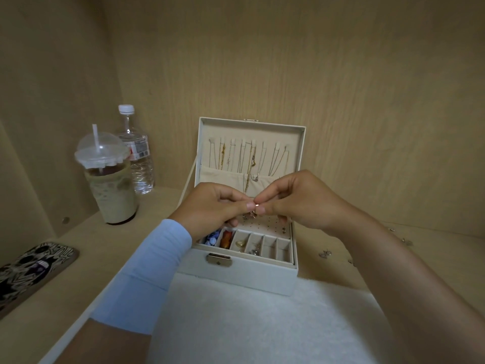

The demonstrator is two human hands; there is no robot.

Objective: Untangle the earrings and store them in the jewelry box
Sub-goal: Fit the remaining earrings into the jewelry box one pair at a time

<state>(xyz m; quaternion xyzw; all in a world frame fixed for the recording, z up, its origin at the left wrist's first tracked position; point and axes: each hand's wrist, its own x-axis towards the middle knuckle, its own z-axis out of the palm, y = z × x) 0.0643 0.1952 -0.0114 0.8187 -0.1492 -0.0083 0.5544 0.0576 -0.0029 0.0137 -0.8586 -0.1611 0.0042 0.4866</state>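
Observation:
A white jewelry box point(244, 275) stands open in the middle of the shelf, its lid upright with several necklaces hanging inside. Above its tray, my left hand point(210, 206) and my right hand point(299, 199) meet fingertip to fingertip. Between them they pinch a small tangle of silver earrings point(253, 212), which dangles just over the perforated earring panel point(265, 224). The front row of compartments holds beads, an amber stone, a gold piece and a few silver earrings point(256, 248). More loose earrings point(325, 254) lie on the shelf to the right of the box.
An iced coffee cup point(111, 185) with straw and a water bottle point(137, 156) stand at the back left. A patterned phone point(29, 271) lies at the left edge. A white fuzzy mat point(249, 324) lies in front of the box. Wooden walls enclose the shelf.

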